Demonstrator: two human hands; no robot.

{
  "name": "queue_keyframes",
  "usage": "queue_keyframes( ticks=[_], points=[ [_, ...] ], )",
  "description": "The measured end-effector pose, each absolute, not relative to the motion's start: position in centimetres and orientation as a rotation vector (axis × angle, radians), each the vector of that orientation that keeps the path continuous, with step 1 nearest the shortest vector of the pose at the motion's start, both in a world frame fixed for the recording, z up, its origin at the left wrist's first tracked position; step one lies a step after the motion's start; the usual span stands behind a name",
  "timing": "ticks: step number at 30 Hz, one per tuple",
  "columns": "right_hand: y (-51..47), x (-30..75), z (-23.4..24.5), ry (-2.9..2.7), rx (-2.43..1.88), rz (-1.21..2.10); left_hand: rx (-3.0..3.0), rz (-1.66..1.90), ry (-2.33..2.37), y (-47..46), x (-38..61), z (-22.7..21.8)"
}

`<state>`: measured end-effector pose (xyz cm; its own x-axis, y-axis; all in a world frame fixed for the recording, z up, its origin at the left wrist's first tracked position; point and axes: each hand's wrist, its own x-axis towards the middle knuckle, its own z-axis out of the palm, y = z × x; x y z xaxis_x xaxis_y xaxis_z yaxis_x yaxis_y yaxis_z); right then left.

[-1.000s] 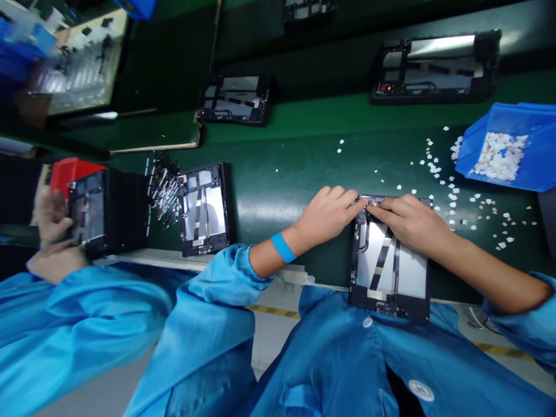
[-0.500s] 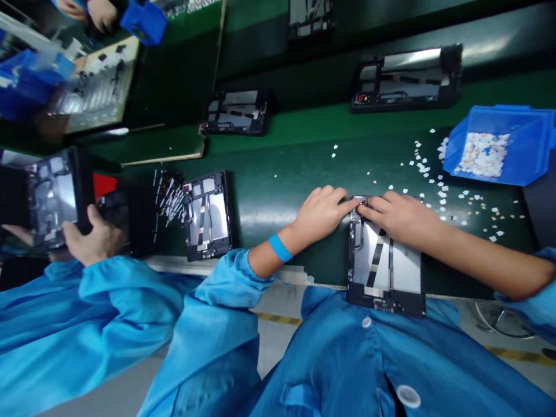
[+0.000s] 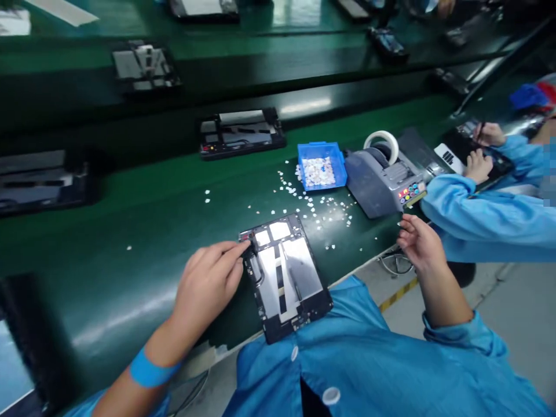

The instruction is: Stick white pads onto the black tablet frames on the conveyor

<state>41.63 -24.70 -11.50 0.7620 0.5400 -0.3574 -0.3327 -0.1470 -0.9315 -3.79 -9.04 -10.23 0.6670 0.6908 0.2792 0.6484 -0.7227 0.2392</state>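
An opened tablet (image 3: 289,272) with its battery and boards exposed lies at a slant on the front of the bench, its near end against my blue smock. My left hand (image 3: 212,278) is closed at its upper left corner, the index fingertip pressing there and the other fingers curled by the edge. Off to the right, my right hand (image 3: 420,243) is raised just below the front of a grey tape dispenser (image 3: 377,179), thumb and fingers pinched together. Whatever is between those fingertips is too small to make out.
A blue bin (image 3: 322,168) of small white pieces stands left of the dispenser, with scattered bits (image 3: 319,209) around it. More opened tablets, one (image 3: 241,133) behind, lie along the bench. At right, a co-worker's hands (image 3: 480,162) work over a dark device.
My right hand has left the tablet and reached right to the dispenser. The left hand stays at the tablet's corner. The view has swung right, and the tablet now lies slanted.
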Motion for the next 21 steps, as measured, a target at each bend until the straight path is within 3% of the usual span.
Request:
queue_keyframes(
  ticks=[13,21],
  points=[
    [-22.2,41.3,-12.0,-0.129,-1.480,0.800,2.533,0.569,1.153,-9.8,-2.9,-9.5],
    [-19.3,24.5,-11.5,-0.701,-1.469,1.202,1.288,0.631,1.048,-12.4,2.7,-8.8]
  ],
)
